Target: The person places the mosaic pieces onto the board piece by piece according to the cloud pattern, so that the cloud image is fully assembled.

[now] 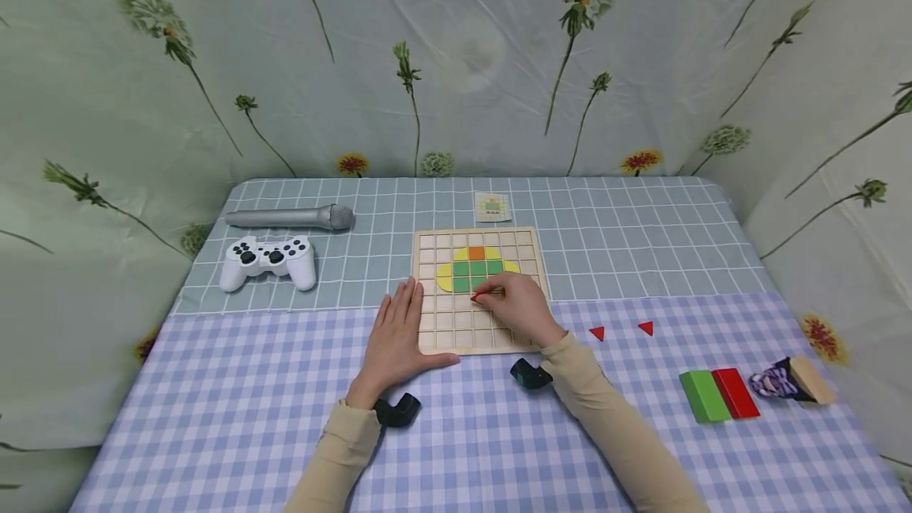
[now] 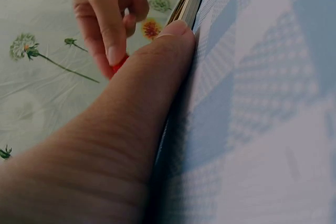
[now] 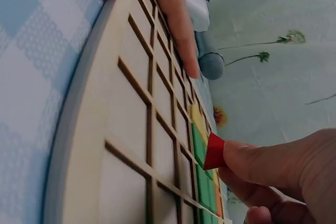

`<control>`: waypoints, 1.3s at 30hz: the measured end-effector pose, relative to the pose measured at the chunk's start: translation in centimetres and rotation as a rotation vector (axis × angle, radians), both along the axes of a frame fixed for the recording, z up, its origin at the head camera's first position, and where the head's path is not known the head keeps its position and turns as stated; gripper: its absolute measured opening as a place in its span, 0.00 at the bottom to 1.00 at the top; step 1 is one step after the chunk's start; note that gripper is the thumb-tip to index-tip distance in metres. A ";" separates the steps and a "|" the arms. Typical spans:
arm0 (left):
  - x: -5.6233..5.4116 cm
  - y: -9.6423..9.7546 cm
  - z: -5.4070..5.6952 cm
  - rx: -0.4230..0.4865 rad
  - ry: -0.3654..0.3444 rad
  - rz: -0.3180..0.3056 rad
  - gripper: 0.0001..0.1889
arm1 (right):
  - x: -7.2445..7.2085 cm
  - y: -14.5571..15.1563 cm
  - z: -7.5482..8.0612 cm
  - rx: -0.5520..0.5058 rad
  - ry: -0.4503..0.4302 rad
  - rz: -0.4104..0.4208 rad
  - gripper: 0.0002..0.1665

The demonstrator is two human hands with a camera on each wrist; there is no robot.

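A wooden grid board (image 1: 445,331) lies on the cloth with green pieces (image 1: 477,268), yellow pieces (image 1: 445,278) and an orange piece (image 1: 476,253) set in its upper cells. My right hand (image 1: 518,309) pinches a small red triangle piece (image 3: 213,151) between thumb and fingers, over the middle of the board. Flat beside the board's left edge, my left hand (image 1: 399,339) has straight fingers, with the thumb stretched along the near edge. In the left wrist view the left thumb (image 2: 163,51) touches the board's edge, partly hiding the red piece.
Two red triangles (image 1: 598,333) lie right of the board. Farther right are a green block (image 1: 704,397), a red block (image 1: 737,393) and a patterned item with a wooden end (image 1: 784,381). A pattern card (image 1: 493,214) sits behind the board; a microphone (image 1: 292,217) and game controller (image 1: 268,258) lie left.
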State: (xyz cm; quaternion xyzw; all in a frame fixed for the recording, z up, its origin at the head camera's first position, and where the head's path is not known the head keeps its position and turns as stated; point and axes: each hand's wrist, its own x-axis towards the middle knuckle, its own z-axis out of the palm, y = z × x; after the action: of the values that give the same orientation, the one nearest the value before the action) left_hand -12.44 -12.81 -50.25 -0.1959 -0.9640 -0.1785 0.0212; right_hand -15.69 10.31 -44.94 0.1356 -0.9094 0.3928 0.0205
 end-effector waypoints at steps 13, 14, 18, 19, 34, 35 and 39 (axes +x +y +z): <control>-0.1 0.3 -0.1 -0.004 0.004 0.004 0.67 | -1.0 -1.9 -1.2 0.056 -0.017 0.067 0.02; -0.1 0.3 -0.2 -0.005 0.002 0.005 0.67 | -1.0 -2.0 -1.2 0.057 -0.017 0.070 0.02; 0.0 0.4 -0.1 -0.001 -0.010 0.005 0.67 | -1.0 -2.2 -1.4 0.083 -0.002 0.084 0.02; 0.0 0.4 -0.1 0.001 -0.012 0.004 0.67 | -1.0 -2.2 -1.4 0.096 0.007 0.081 0.02; -0.1 0.1 -0.2 -0.007 0.011 0.001 0.67 | 0.5 0.0 -0.8 0.122 0.000 0.015 0.02; -0.1 0.1 -0.1 -0.003 0.010 0.000 0.67 | 0.8 0.6 -0.7 0.121 0.004 0.000 0.03; 0.0 -0.1 0.0 0.000 0.005 0.002 0.67 | 1.7 3.4 -0.2 0.136 0.008 -0.077 0.04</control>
State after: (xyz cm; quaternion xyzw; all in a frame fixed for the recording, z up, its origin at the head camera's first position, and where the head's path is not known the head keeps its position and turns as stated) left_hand -12.47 -12.90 -50.25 -0.1954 -0.9641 -0.1782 0.0238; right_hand -13.97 13.66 -45.10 0.1033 -0.9384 0.3284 0.0301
